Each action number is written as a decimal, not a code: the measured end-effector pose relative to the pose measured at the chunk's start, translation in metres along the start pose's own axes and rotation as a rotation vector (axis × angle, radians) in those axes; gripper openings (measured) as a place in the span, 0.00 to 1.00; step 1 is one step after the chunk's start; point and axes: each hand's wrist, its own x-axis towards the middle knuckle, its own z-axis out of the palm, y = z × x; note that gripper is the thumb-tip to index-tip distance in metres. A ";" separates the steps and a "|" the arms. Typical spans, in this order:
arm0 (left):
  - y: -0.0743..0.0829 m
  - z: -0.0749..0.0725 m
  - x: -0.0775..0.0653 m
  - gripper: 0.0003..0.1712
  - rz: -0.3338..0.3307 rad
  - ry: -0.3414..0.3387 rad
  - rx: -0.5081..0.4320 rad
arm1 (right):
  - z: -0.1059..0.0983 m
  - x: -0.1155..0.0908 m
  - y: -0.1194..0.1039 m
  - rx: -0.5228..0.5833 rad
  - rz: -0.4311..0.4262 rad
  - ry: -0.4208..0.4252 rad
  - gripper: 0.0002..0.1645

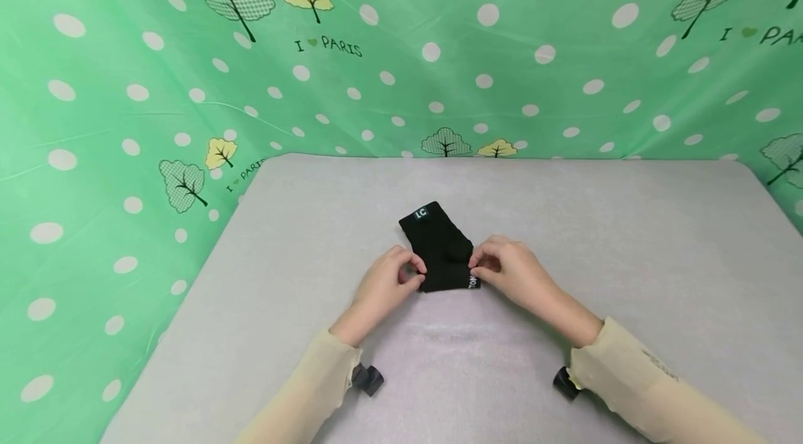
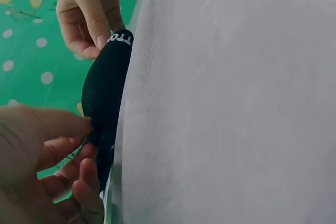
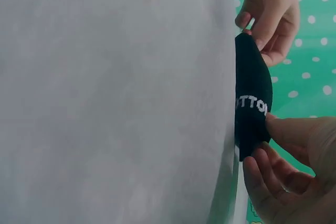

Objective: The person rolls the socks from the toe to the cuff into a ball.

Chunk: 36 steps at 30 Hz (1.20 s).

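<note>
Green cloth, dotted white and printed with little trees, hangs beyond the far edge of a pale grey counter. Slightly left of the counter's middle lies a short black sock, its cuff slanting toward the far left corner and its foot running across, roughly in line with the far edge. It should be light, soft and limp, with a knit that grips well and little to break; its edges look the best places to take hold, with two holds keeping the fabric from sagging. The left hand pinches the lower left edge between thumb and fingers; the right hand pinches the lettered end the same way. An LC patch marks the cuff, and white lettering crosses the other end. Whether a second sock lies beneath, I cannot tell.
</note>
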 end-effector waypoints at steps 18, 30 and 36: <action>0.003 0.000 0.001 0.20 0.000 -0.047 0.099 | 0.001 0.001 0.003 -0.185 -0.156 -0.039 0.21; -0.003 -0.005 0.002 0.14 -0.050 -0.016 0.030 | 0.005 0.005 -0.006 -0.221 -0.182 0.009 0.13; -0.010 -0.012 -0.003 0.14 -0.070 -0.019 -0.089 | 0.006 0.003 -0.017 -0.191 -0.190 0.032 0.11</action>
